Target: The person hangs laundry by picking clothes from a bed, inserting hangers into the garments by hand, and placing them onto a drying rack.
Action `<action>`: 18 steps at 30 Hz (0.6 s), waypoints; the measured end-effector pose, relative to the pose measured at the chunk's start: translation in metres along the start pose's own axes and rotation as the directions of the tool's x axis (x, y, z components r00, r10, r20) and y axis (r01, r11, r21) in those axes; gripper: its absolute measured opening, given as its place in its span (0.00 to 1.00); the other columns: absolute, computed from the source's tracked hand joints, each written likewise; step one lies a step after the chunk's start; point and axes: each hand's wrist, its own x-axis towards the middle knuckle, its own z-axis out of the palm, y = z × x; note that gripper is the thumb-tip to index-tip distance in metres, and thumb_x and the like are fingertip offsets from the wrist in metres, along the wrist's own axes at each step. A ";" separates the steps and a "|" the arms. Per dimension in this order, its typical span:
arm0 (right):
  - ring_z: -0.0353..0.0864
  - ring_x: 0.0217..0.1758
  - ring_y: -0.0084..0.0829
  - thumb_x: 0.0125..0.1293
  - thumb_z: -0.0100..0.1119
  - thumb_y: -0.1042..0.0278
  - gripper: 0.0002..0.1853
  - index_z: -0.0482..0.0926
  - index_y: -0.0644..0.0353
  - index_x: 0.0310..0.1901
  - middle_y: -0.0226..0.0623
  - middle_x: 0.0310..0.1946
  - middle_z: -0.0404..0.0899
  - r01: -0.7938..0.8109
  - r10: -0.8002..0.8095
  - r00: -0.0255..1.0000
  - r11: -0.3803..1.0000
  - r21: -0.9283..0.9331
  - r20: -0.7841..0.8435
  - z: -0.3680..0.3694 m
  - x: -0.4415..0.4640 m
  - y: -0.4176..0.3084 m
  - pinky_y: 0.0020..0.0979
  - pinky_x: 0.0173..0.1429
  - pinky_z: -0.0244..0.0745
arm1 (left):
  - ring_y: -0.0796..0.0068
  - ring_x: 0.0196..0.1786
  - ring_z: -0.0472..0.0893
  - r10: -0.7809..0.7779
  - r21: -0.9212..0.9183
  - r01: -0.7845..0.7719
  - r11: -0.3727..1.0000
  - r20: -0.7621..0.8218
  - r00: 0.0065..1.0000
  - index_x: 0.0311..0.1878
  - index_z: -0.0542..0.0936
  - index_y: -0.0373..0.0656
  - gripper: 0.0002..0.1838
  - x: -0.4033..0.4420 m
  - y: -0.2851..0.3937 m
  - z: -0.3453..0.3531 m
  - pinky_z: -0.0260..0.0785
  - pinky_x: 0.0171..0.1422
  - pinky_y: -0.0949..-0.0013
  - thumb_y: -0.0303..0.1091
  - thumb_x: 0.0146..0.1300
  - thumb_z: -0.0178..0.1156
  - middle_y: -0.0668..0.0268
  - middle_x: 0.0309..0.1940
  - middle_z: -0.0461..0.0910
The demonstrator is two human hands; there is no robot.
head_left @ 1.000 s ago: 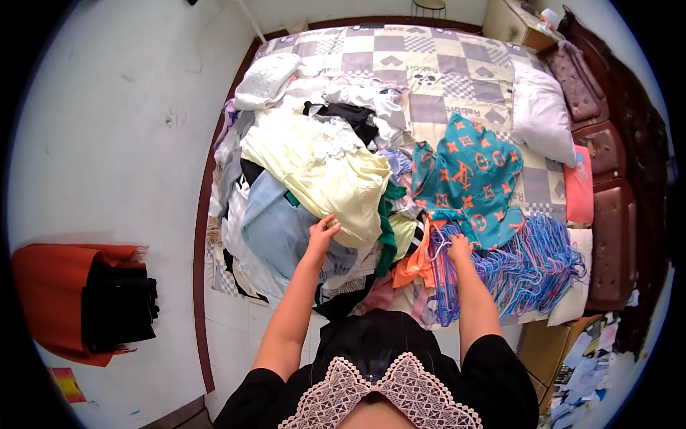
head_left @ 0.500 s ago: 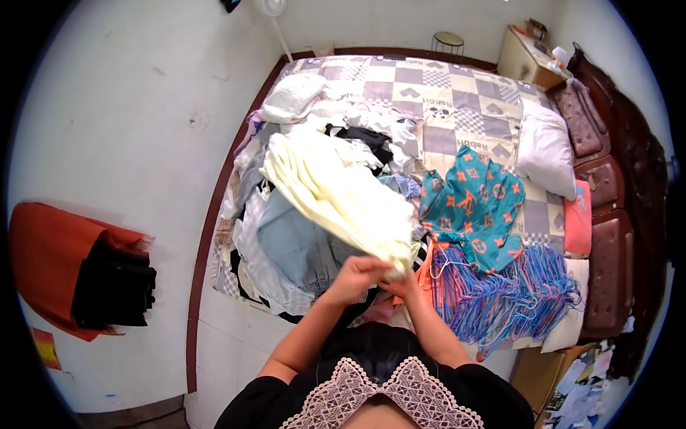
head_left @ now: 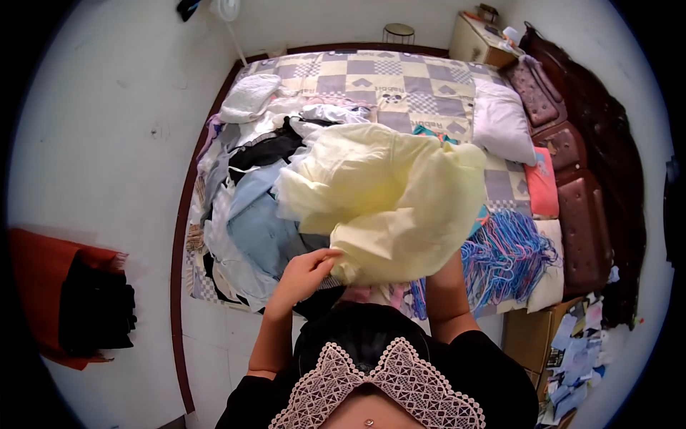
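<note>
A pale yellow garment (head_left: 400,207) billows above the bed, spread wide in front of me. My left hand (head_left: 307,274) is closed on its near left edge, thumb and fingers pinching the cloth. The garment covers my right hand; only the wrist and forearm (head_left: 448,297) show below it, so its fingers are hidden. Behind the yellow cloth, a teal garment with orange print (head_left: 429,134) shows only in small parts. To the left lies a heap of clothes, with a light blue piece (head_left: 257,222) nearest my left hand.
Many blue and purple hangers (head_left: 511,257) lie in a bundle at the bed's right side. A white pillow (head_left: 500,125) and a coral-coloured cloth (head_left: 541,182) rest by the brown headboard (head_left: 582,214). Orange and black cloths (head_left: 96,300) are at far left.
The yellow garment has gone from a gathered, stretched bunch to spread open, moving right over the teal garment. My hands have parted, left hand leftward, right hand under the cloth. The view has shifted.
</note>
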 end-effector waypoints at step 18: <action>0.75 0.34 0.22 0.52 0.59 0.80 0.09 0.80 0.64 0.37 0.32 0.33 0.77 0.347 -0.257 0.937 0.635 -0.690 0.236 0.037 -0.044 0.040 0.23 0.39 0.70 | 0.83 0.41 0.74 0.163 -0.361 -0.368 0.857 -0.486 0.858 0.49 0.74 0.37 0.11 0.024 -0.029 0.004 0.66 0.45 0.77 0.31 0.65 0.54 0.68 0.41 0.77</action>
